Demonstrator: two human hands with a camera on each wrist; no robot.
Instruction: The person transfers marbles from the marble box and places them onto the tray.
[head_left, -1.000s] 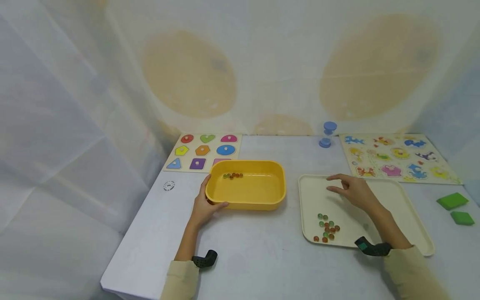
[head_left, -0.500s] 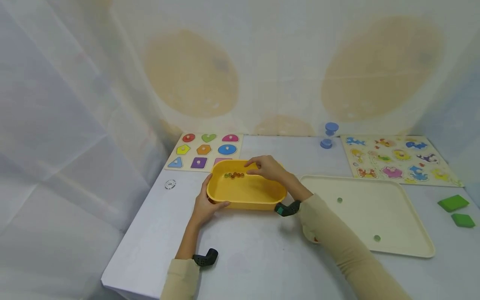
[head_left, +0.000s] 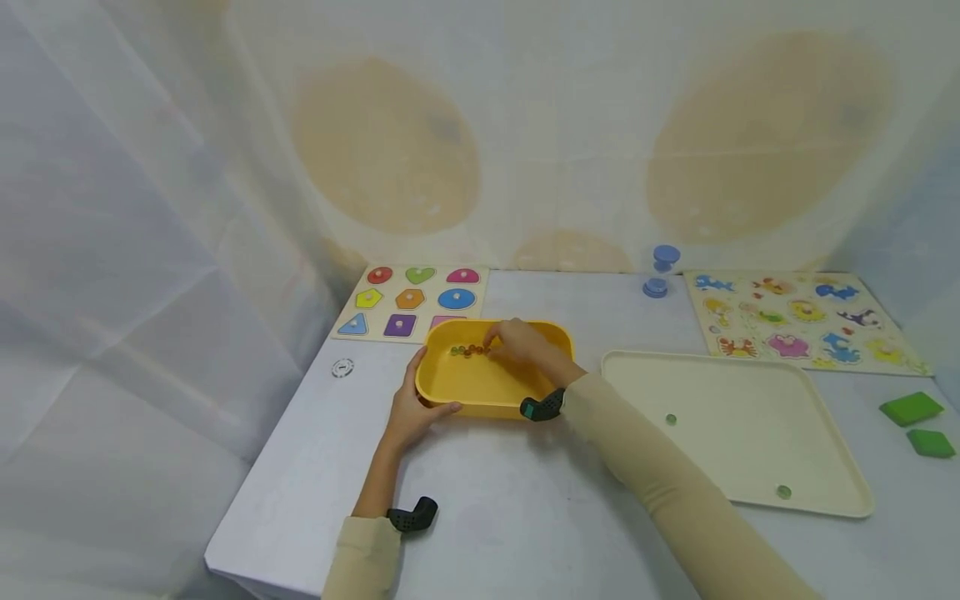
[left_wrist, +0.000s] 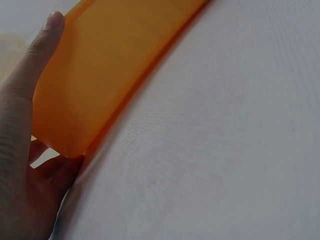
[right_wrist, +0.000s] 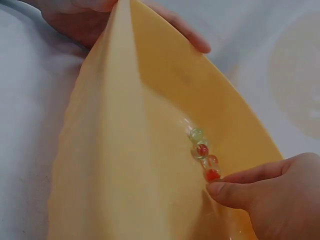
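Observation:
A yellow plastic tub [head_left: 480, 411] stands mid-table. My left hand [head_left: 411, 410] grips its left end, thumb along the front wall and fingers round the corner; in the left wrist view the thumb lies against the orange-looking side wall [left_wrist: 115, 65]. Inside the tub, my right hand [head_left: 519, 340] reaches down to a row of red and green glass marbles [head_left: 468, 351] near the back wall. Seen from the right wrist, thumb and forefinger [right_wrist: 265, 187] pinch at the red marble [right_wrist: 212, 174] on the near end of the row.
Right of the tub lies a cream tray [head_left: 750, 417] with two green marbles showing; my right sleeve [head_left: 660, 467] covers its front left corner. Behind are a shape puzzle [head_left: 405, 321], a blue sand timer [head_left: 656, 287] and an animal puzzle [head_left: 806, 325]. Green blocks [head_left: 911, 408] lie far right.
My right hand has moved left from over the tray into the tub and down to the marbles, its fingers closing. Two green marbles have rolled across the tray. My left hand stays put.

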